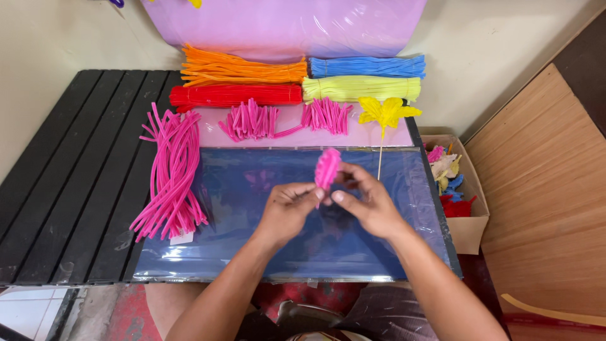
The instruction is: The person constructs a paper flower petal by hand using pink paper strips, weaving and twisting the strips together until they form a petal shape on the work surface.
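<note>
While both my left hand (pixel 287 208) and right hand (pixel 369 202) pinch the pink pipe-cleaner flower (pixel 327 167) low, I judge it light, pliable, crushable.

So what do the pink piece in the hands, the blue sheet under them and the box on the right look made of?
Pink piece: looks like fuzzy pipe-cleaner stems, matte and bristly, folded into a bunch; both hands, left and right, pinch it. Blue sheet: probably glossy plastic film, judging by the glare and wrinkles. Box: plain brown cardboard, matte, with a raw cut edge.
</note>
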